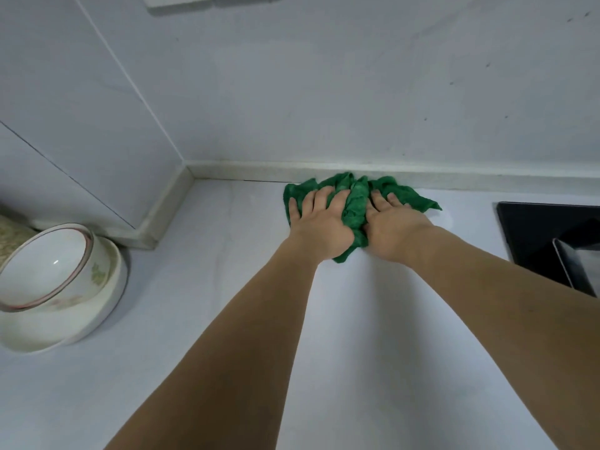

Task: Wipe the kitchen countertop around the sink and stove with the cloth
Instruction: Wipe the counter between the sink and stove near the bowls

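A crumpled green cloth [357, 203] lies on the white countertop [227, 319], pushed up against the low backsplash ledge at the back wall. My left hand [319, 222] presses flat on the cloth's left part with its fingers spread. My right hand [394, 227] presses on the right part, fingers stretched toward the wall. A ridge of cloth bunches up between the two hands. The black glass stove [532, 232] sits at the right edge, partly cut off by the frame.
Two stacked white bowls [55, 280] with a floral print stand at the left, near the corner where the side wall [81, 108] meets the back wall [357, 92]. A raised ledge [454, 178] runs along the wall's foot.
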Tool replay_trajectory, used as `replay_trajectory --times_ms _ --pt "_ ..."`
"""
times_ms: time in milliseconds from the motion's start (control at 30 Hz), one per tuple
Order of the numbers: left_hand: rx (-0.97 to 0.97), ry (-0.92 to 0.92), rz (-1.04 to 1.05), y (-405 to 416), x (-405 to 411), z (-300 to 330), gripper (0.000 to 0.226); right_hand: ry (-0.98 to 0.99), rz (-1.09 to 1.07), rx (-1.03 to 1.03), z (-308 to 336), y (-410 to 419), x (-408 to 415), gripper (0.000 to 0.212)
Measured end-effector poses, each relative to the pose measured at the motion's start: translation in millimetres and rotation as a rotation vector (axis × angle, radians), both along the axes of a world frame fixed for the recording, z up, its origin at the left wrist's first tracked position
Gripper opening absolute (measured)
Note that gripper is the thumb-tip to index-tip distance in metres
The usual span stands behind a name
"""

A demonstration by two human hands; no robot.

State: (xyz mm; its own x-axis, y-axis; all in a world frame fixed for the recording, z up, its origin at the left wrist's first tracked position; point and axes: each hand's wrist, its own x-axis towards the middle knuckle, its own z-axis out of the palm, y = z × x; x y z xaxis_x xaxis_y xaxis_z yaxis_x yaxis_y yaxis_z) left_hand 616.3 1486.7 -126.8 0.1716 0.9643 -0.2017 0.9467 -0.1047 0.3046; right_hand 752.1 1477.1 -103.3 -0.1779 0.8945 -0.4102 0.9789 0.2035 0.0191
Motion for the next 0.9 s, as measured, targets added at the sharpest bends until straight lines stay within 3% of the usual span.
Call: replay_trajectory --times_ms 400,700,900 --pt "-0.023 -0.003 -0.034 -125 3 0 0.078 -0.070 0.023 -0.025 16 -128 13 0.063" --pt "-0.106 0.042 -0.098 -308 10 9 0.086 -0.120 0.087 -0.093 32 -309 23 0.062" --pt "-0.209 0.051 -0.152 -410 7 17 0.091 -0.119 0.190 -0.117 63 -404 21 0.020"
